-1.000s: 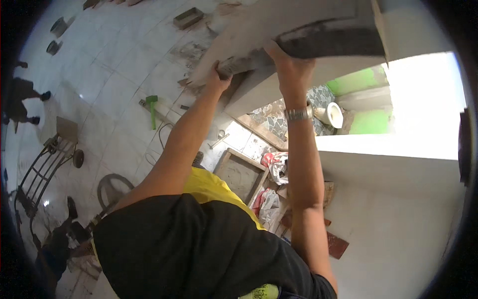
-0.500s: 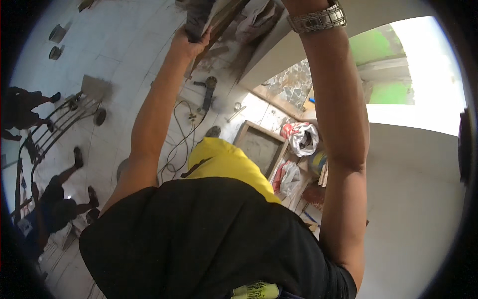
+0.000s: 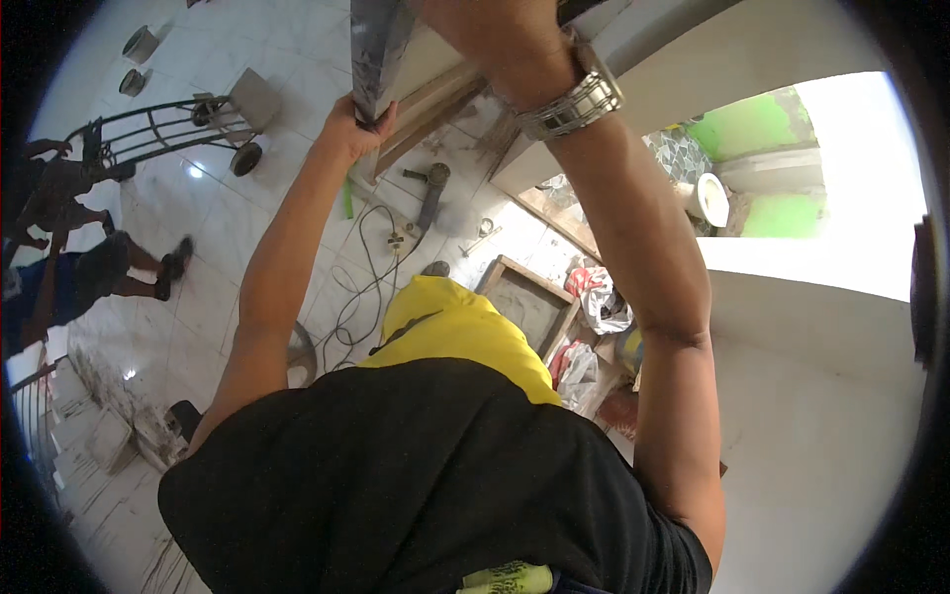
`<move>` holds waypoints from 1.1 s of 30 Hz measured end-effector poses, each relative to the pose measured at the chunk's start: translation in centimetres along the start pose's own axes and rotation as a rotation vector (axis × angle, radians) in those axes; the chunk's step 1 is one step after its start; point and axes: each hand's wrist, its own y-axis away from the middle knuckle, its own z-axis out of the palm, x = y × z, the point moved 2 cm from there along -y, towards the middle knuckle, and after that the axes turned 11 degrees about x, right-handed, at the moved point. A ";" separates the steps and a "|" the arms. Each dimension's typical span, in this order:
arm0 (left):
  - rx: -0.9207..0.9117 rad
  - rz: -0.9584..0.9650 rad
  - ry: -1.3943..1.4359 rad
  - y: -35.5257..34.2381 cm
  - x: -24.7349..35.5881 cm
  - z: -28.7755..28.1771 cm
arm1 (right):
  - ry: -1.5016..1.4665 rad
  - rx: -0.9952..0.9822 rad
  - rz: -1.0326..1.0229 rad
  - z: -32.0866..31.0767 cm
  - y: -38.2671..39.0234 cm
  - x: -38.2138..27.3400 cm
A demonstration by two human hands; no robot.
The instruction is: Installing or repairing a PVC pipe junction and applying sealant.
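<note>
My left hand (image 3: 358, 137) is raised toward the top of the view. It is closed round the lower end of a dark grey, smeared, board-like thing (image 3: 380, 54), whose upper part runs out of the picture. My right hand (image 3: 510, 35) is lifted at the upper edge, close to the right of that thing. A metal-banded watch (image 3: 574, 104) circles its wrist. The fingers of this hand are hidden or out of the picture, and so is anything in them.
An angle grinder (image 3: 431, 193) and its cord lie on the tiled floor below. A wooden-framed mixing tray (image 3: 534, 307) stands near plastic bags (image 3: 599, 297). At left, people (image 3: 129, 267) are beside a hand truck (image 3: 163, 134). A toilet (image 3: 710, 200) shows through the opening at right.
My right hand has swung left toward the grey thing. My left hand has shifted slightly down and left. The hand truck appears higher, and the people at left have changed position.
</note>
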 end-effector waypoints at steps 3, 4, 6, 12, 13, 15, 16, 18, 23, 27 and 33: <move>0.069 -0.093 0.035 0.7 -0.6 -1.7 | -0.058 -0.028 0.003 0.0 1.6 -0.1; 0.014 -0.006 -0.045 0.8 -0.9 -1.9 | -0.054 0.044 -0.096 0.1 1.9 0.8; -0.032 0.083 -0.117 1.4 -1.2 -2.3 | -0.055 0.107 -0.188 0.1 2.4 0.7; 0.062 0.003 0.017 1.3 -1.1 -1.1 | -0.055 0.102 -0.291 0.8 1.6 2.0; 0.038 0.060 -0.006 1.3 -1.4 -0.6 | -0.027 0.092 -0.214 0.8 1.3 2.3; 0.029 0.137 -0.010 1.0 -0.7 -1.5 | -0.025 0.062 -0.135 1.7 1.5 2.5; 0.043 0.111 -0.007 0.3 -0.5 -2.1 | -0.070 0.055 -0.137 2.1 1.7 2.5; 0.061 0.077 -0.010 -0.5 -0.2 -2.8 | -0.109 0.053 -0.131 2.9 1.9 2.8; -0.109 -0.035 -0.013 -3.7 2.5 -5.4 | -0.130 0.027 -0.133 4.4 1.2 2.9; -0.021 -0.018 -0.028 -6.3 2.6 -3.9 | -0.076 -0.027 -0.092 5.5 -0.1 5.4; 0.113 -0.122 0.086 -8.3 2.9 -1.1 | 0.003 0.010 -0.099 5.4 -2.2 7.8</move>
